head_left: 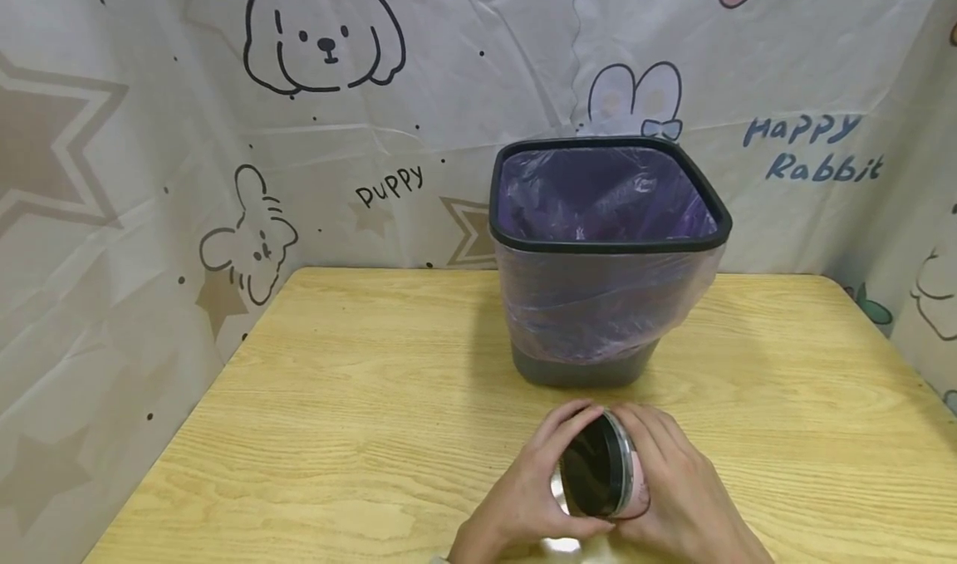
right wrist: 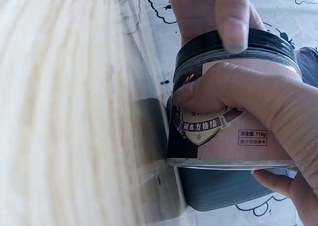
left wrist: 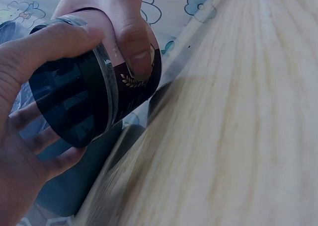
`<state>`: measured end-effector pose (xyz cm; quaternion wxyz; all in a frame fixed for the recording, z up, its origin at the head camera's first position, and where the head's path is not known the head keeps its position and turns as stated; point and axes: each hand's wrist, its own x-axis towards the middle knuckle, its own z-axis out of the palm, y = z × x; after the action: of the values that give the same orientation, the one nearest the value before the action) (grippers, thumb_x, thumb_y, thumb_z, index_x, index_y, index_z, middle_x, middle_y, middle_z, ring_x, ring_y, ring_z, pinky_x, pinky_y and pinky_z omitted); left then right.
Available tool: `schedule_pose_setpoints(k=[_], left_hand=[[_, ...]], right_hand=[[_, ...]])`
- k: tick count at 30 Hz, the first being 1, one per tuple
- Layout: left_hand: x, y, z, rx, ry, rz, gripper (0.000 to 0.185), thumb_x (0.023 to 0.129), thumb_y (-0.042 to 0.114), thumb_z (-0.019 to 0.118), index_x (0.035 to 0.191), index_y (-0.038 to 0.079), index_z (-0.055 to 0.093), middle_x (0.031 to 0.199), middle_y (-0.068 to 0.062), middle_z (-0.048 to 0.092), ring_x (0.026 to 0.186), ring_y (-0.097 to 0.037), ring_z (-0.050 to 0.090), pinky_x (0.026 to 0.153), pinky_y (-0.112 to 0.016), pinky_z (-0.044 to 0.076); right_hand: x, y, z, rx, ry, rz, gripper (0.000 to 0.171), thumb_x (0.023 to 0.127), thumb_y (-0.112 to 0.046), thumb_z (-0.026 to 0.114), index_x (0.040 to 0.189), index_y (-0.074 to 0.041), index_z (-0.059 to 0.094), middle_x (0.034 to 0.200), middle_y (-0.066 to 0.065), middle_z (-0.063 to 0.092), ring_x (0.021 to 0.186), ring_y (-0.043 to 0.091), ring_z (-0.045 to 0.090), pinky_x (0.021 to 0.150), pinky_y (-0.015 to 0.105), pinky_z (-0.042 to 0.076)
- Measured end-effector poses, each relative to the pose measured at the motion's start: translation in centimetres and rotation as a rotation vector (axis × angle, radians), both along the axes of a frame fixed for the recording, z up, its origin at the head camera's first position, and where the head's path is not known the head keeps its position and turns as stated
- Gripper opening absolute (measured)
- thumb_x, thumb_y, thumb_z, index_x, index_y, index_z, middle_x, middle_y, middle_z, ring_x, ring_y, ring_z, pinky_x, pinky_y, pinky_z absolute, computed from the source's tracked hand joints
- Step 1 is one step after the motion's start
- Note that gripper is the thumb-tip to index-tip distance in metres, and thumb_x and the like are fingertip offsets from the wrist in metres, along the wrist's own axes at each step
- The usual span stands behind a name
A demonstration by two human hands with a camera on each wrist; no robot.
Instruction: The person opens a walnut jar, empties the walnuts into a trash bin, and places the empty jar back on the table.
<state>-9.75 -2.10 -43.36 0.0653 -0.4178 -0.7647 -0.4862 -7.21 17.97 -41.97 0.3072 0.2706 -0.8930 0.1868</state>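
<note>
A small round jar (head_left: 624,485) with a pink label and a black screw lid (head_left: 594,478) is held above the wooden table (head_left: 359,414), tipped on its side with the lid facing left. My right hand (head_left: 680,489) grips the jar body (right wrist: 223,131), thumb across the label. My left hand (head_left: 527,493) curls round the black lid (left wrist: 74,104), with one of its fingers (right wrist: 231,17) hooked over the lid's ribbed edge (right wrist: 258,44). Both hands sit near the table's front edge, just in front of the bin (head_left: 606,257).
A dark grey square bin lined with a translucent purple bag (head_left: 598,194) stands at the table's back middle. A cartoon-printed cloth (head_left: 224,132) hangs behind and on both sides. The table's left edge runs diagonally at the left.
</note>
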Motion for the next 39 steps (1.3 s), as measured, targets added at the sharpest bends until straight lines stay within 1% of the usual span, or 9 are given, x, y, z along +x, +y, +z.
schedule_pose_setpoints(k=[2,8,12,18,23,29,34,37,39], left_hand=[[-0.04,-0.01,-0.07,-0.004,0.023,-0.005,0.107,0.060,0.016,0.091,0.149,0.017,0.031,0.151,-0.007,0.029,0.133,-0.020,0.040,0.106,-0.037,0.040],[0.07,0.05,-0.03,-0.008,-0.029,0.016,0.106,0.061,0.017,0.092,0.148,0.019,0.033,0.149,-0.004,0.032,0.132,-0.018,0.041,0.107,-0.036,0.039],[0.08,0.08,-0.02,-0.011,-0.030,0.025,0.107,0.060,0.020,0.092,0.149,0.020,0.033,0.148,-0.004,0.033,0.131,-0.018,0.042,0.107,-0.036,0.039],[-0.02,0.03,-0.14,-0.007,0.070,0.013,0.111,0.058,0.017,0.092,0.149,0.015,0.028,0.152,-0.010,0.025,0.133,-0.023,0.040,0.106,-0.039,0.041],[0.04,0.00,-0.18,-0.007,0.104,0.029,0.106,0.061,0.018,0.091,0.149,0.014,0.031,0.147,-0.011,0.033,0.130,-0.022,0.043,0.104,-0.036,0.042],[0.04,0.04,-0.21,0.003,0.078,0.035,0.105,0.061,0.021,0.092,0.148,0.015,0.033,0.144,-0.007,0.037,0.128,-0.019,0.045,0.103,-0.034,0.043],[-0.25,0.12,-0.04,-0.010,0.138,0.034,0.108,0.058,0.021,0.092,0.148,0.014,0.032,0.148,-0.010,0.032,0.131,-0.022,0.043,0.105,-0.036,0.041],[-0.22,0.18,-0.05,-0.018,0.124,0.035,0.107,0.059,0.021,0.091,0.148,0.016,0.033,0.149,-0.009,0.031,0.131,-0.023,0.042,0.105,-0.038,0.041],[-0.10,0.19,-0.05,-0.014,0.077,0.033,0.105,0.060,0.021,0.091,0.148,0.019,0.034,0.149,-0.007,0.032,0.131,-0.021,0.043,0.105,-0.038,0.042]], right_hand=[[-0.02,-0.02,-0.06,-0.003,0.006,0.003,0.106,0.033,-0.037,0.085,0.128,0.000,0.055,0.125,0.009,0.057,0.114,0.026,0.052,0.104,0.022,0.033],[0.00,-0.07,-0.13,-0.004,0.006,-0.003,0.108,0.031,-0.037,0.084,0.128,0.000,0.055,0.126,0.009,0.057,0.113,0.025,0.052,0.097,0.029,0.041],[0.00,-0.03,-0.12,-0.005,0.010,0.002,0.107,0.031,-0.035,0.083,0.128,0.000,0.055,0.125,0.009,0.057,0.113,0.026,0.053,0.103,0.021,0.033],[0.06,-0.02,-0.06,0.012,0.000,-0.001,0.106,0.035,-0.038,0.085,0.129,0.000,0.054,0.125,0.009,0.057,0.114,0.025,0.052,0.101,0.027,0.038],[0.12,-0.03,-0.08,0.002,-0.017,-0.002,0.105,0.035,-0.037,0.085,0.129,0.000,0.054,0.126,0.009,0.056,0.114,0.025,0.052,0.096,0.033,0.042],[0.07,0.04,-0.13,-0.014,-0.004,-0.002,0.106,0.031,-0.032,0.082,0.128,0.000,0.055,0.126,0.009,0.057,0.114,0.025,0.052,0.102,0.023,0.036],[-0.13,0.05,0.04,-0.005,0.010,0.013,0.104,0.033,-0.032,0.081,0.128,0.002,0.055,0.125,0.011,0.057,0.113,0.028,0.053,0.107,0.018,0.027],[-0.08,0.05,0.03,0.009,0.010,0.007,0.106,0.034,-0.035,0.083,0.128,0.002,0.054,0.125,0.011,0.057,0.113,0.027,0.052,0.105,0.022,0.033],[-0.01,0.03,0.02,0.011,0.011,0.003,0.106,0.033,-0.036,0.083,0.129,0.001,0.055,0.125,0.011,0.057,0.113,0.027,0.053,0.101,0.027,0.038]])
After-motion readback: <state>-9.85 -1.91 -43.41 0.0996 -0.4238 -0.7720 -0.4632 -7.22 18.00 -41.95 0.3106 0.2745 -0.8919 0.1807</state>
